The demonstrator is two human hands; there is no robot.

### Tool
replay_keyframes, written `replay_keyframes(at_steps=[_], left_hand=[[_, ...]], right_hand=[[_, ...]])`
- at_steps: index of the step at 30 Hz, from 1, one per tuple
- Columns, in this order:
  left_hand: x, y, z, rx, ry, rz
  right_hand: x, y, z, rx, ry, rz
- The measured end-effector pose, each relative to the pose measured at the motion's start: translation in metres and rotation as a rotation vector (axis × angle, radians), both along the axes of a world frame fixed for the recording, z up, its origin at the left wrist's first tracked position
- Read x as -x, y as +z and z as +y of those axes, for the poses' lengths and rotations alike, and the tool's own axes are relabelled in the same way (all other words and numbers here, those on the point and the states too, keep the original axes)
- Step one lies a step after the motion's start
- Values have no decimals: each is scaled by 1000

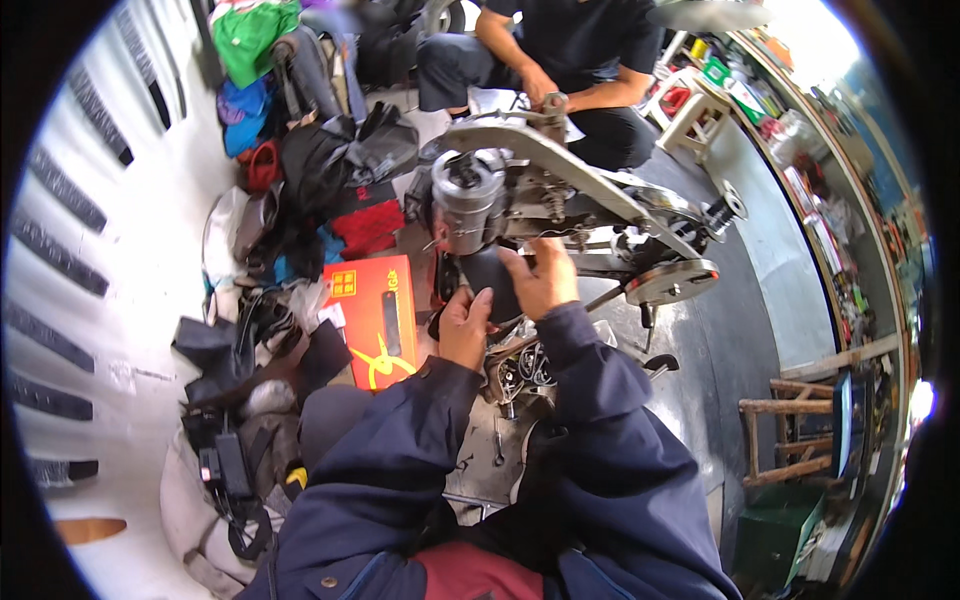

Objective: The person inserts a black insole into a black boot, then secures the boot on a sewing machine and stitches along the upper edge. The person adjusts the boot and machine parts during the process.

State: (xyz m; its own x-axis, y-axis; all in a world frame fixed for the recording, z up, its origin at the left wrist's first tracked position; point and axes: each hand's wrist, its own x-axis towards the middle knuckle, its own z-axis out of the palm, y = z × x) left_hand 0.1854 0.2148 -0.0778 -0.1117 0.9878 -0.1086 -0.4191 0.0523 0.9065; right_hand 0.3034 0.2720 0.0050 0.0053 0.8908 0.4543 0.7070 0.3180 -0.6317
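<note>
A smooth black piece (490,278), perhaps leather, is held between my two hands under the head of a hand-cranked metal sewing machine (590,175). At its lower left edge my left hand (464,330) is closed, thumb uppermost. My right hand (545,282) pinches its right side, just below the machine's arm. A round silvery can-like part (468,205) sits at the machine's left end, above the piece. To the right are the handwheel (672,282) and a thread spool (727,207). The piece's far end is hidden by the machine.
An orange-red box (372,318) stands left of my hands, beside heaped bags and cloth. Below lie metal parts (520,370) and a wrench (499,440). Another person (570,60) sits behind the machine, hand near its top. A stool (692,112) and wooden chair (795,430) stand right.
</note>
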Motion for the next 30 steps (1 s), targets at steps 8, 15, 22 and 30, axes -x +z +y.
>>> replay_keyframes(at_steps=[8, 15, 22, 30], left_hand=[[-6, 17, -7, -75, 69, -78], [-7, 8, -6, -6, 49, -52], [-8, 10, -6, -12, 64, -54], [-11, 4, -5, -17, 84, -94]], right_hand=[[-127, -5, -49, 204, 9, 104], [-248, -51, -50, 535, -450, -39], [-241, -95, -33, 713, -378, 262], [-197, -43, -47, 546, -176, 234]])
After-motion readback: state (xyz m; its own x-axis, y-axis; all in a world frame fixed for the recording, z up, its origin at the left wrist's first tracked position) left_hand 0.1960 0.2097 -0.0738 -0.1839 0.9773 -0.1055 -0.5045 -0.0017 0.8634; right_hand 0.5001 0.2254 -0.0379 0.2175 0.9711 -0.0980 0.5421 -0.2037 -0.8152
